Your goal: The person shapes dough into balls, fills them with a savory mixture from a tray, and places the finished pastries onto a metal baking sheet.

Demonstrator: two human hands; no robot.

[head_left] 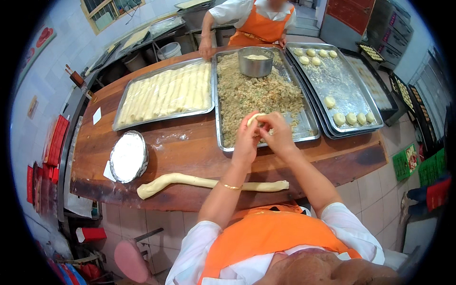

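My left hand [247, 140] and my right hand [278, 133] are closed together on a small piece of pale dough [254, 118], held just above the near edge of a metal tray of crumbly filling [259, 92]. A round metal bowl [255, 61] stands in that tray at the far end. A long rope of dough [209, 183] lies on the wooden table [190, 142] near me, below my left forearm. To the right, a metal tray [339, 85] carries several shaped dough balls.
A tray of dough logs [166, 92] sits at the left, and a round dish of white flour [127, 156] nearer me. Another person in an orange apron [259, 23] stands across the table. Racks with trays [408, 95] line the right side.
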